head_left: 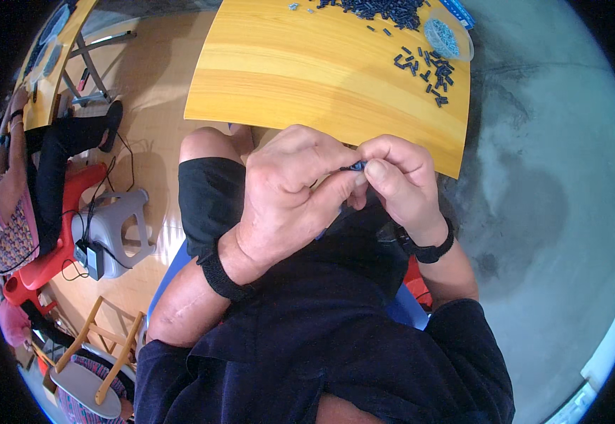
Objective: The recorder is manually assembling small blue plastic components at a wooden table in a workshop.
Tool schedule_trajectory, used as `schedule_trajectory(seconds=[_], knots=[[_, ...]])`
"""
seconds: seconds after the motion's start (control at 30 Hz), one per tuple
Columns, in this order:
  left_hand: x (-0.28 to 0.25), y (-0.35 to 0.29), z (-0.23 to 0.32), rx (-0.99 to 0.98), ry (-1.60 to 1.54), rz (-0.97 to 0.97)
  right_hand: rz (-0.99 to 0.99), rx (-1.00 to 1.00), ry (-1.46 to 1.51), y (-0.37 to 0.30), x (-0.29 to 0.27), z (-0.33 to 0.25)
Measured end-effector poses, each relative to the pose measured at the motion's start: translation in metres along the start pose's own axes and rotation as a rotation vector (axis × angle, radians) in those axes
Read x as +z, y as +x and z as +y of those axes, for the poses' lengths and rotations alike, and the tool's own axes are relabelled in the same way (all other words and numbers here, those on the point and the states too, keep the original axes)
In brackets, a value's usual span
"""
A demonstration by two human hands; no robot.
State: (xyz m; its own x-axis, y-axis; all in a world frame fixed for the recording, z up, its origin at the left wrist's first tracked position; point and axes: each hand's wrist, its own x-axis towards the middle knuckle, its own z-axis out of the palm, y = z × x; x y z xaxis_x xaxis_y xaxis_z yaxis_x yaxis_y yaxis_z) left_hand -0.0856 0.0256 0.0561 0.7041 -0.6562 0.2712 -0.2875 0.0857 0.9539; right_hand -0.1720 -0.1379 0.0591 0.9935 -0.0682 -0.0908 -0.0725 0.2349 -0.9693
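Note:
Both hands meet in front of me, just off the near edge of the yellow wooden table [286,67]. Between the fingertips sits a small dark plastic piece [353,167] with a bit of blue at its right end. My left hand [290,187] is closed, thumb and index finger pinching the piece from the left. From the other side, my right hand [403,185] pinches the blue end with thumb and forefinger. Fingers cover most of the piece, so its full shape is hidden.
A large heap of small black pieces [385,8] lies at the table's far edge. Nearer right is a loose scatter of black pieces [431,74], beside a clear tub [469,49] of light-blue parts. Left are a seated person [18,191], a grey stool [113,226] and cables.

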Motion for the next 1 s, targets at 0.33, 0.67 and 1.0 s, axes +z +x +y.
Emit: schedule_trajectory(seconds=[0.33,0.67,1.0], knots=[[0.0021,0.001,0.0008,-0.047,-0.027,0.006,0.026,-0.051,-0.263,-0.0002,0.001,-0.0085],[0.0023,0.001,-0.0006,-0.035,-0.077,0.008,0.055,0.015,-0.096,-0.0002,0.0026,-0.0044],[0.0022,-0.0007,-0.0006,-0.1,-0.127,0.004,0.059,0.044,-0.074,-0.0013,0.0019,-0.0013]])
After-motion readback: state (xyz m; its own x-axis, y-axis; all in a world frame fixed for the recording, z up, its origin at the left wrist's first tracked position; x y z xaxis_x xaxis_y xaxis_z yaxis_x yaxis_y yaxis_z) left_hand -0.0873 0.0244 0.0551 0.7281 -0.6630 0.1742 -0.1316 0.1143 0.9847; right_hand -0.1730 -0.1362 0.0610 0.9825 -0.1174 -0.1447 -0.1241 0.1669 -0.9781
